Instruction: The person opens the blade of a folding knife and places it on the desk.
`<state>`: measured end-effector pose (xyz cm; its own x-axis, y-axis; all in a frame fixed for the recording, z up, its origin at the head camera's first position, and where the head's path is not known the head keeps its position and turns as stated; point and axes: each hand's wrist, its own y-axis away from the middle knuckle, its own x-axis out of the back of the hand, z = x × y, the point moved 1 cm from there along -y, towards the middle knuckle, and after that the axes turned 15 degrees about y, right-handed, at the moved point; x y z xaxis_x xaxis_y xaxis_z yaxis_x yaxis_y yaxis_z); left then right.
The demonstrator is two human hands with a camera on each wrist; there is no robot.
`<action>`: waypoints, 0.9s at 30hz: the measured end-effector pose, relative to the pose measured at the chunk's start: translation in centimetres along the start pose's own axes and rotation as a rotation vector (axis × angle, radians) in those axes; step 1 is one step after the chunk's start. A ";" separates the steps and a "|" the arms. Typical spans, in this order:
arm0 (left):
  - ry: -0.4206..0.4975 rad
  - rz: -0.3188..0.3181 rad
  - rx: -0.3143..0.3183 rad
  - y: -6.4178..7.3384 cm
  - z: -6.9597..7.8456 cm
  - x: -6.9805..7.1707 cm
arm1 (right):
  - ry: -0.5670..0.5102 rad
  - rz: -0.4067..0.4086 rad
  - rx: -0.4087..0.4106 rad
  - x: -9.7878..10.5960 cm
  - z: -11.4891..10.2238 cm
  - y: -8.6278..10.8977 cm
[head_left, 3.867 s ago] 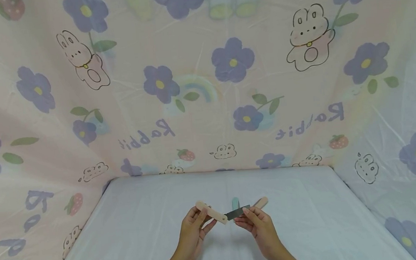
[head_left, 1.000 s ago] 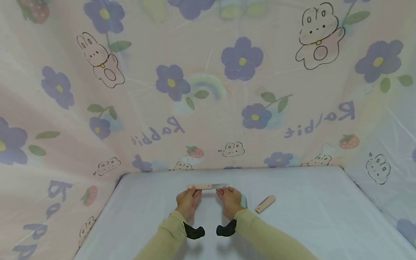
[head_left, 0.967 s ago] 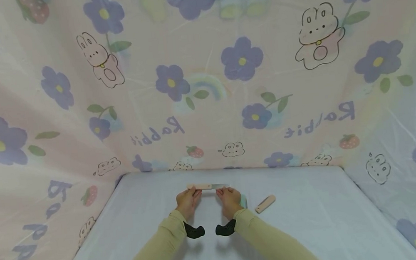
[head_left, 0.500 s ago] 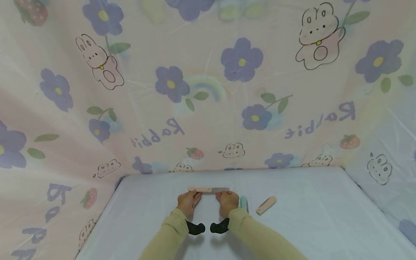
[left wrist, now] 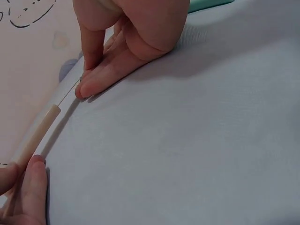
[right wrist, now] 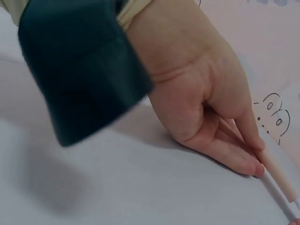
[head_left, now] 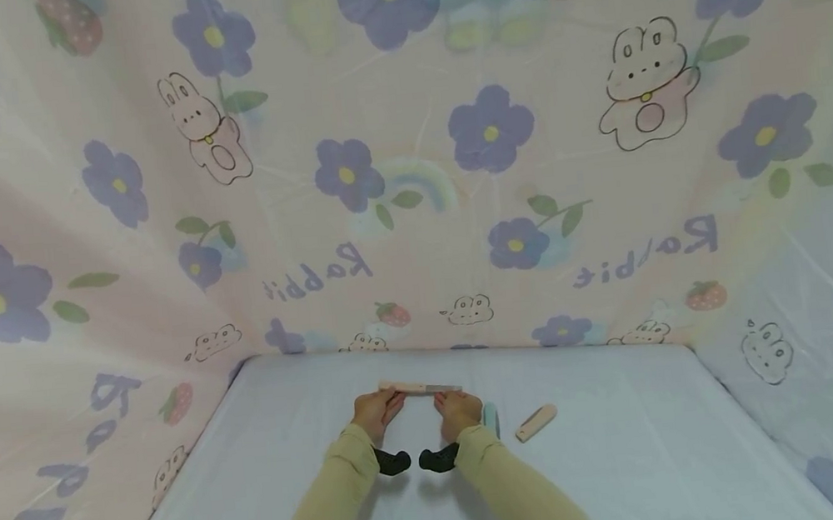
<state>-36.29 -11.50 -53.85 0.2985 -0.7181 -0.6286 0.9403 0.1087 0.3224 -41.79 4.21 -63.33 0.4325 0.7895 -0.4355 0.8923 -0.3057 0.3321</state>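
Observation:
A folding knife with a peach handle (head_left: 402, 388) and a grey blade (head_left: 441, 388) lies unfolded in a straight line, low at the far part of the table. My left hand (head_left: 374, 412) pinches the handle between thumb and fingers, as the right wrist view also shows. With thumb and fingertips my right hand (head_left: 460, 411) pinches the blade. The left wrist view has the thin blade edge (left wrist: 68, 94) running from the handle (left wrist: 43, 129) into the right hand's fingers (left wrist: 89, 86), which hide the blade's tip. Both hands' little-finger sides are close to the white surface.
Just right of the right hand lies a teal folding knife (head_left: 490, 417), and farther right a second peach folding knife (head_left: 536, 423), folded. A white cloth covers the table (head_left: 631, 457). Printed fabric (head_left: 414, 235) stands around its back and sides. Black mounts (head_left: 439, 459) sit on both wrists.
Earlier, the knife was held up nearer the body with its blade at an angle to the handle. Now it is straight, farther away and lower. In the last second the hands shifted slightly.

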 end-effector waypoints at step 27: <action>-0.042 0.070 -0.007 0.2 -0.2 -0.6 | 0.264 0.114 -0.109 -1.3 -7.1 9.5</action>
<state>-36.22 -10.85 -53.56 0.3570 -0.7367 -0.5743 0.9184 0.1646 0.3598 -34.78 4.01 -53.68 0.4678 0.8687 -0.1628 0.8149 -0.3525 0.4600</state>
